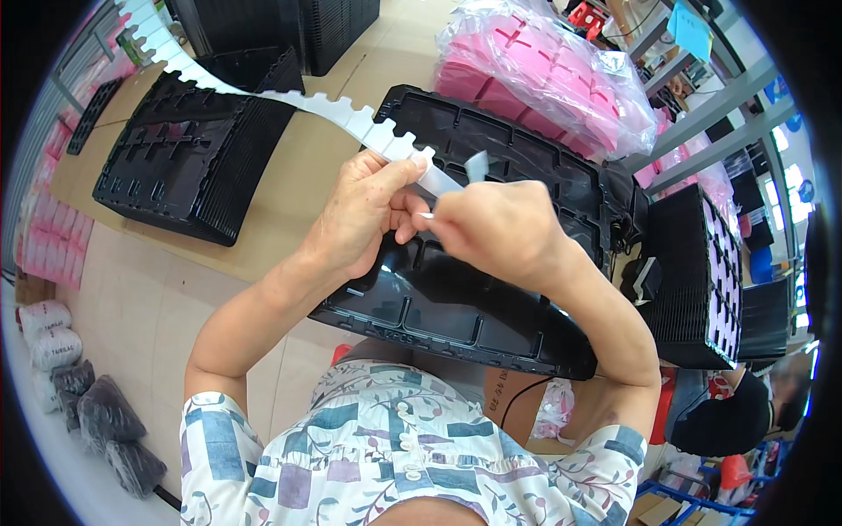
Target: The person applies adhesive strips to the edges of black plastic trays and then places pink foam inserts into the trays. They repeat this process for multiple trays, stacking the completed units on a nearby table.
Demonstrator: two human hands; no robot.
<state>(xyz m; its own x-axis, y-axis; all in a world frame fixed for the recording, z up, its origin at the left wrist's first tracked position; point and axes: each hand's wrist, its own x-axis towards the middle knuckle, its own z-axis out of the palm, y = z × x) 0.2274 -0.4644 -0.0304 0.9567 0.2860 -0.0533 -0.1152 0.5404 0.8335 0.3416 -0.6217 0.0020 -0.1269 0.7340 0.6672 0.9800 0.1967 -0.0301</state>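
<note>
A long pale strip with a row of square tabs along its edge [307, 103] curves in from the upper left. My left hand [367, 197] is closed on the strip near its end, thumb on top. Right beside it, my right hand [502, 230] is closed in a pinch and smeared by motion. A small white tip [427, 216] shows at its fingertips, and a blurred greyish piece [476, 167] sticks up behind its knuckles. What the right hand holds is hard to make out. Beneath both hands lies a black molded plastic tray [430, 302] with shallow compartments.
A stack of black trays [189, 153] stands on brown board at the left. Pink trays in clear plastic [535, 79] lie at the back right. Another tall black stack [688, 272] stands at the right. White and dark bundles [114, 421] sit on the floor; a person [724, 412] is at the lower right.
</note>
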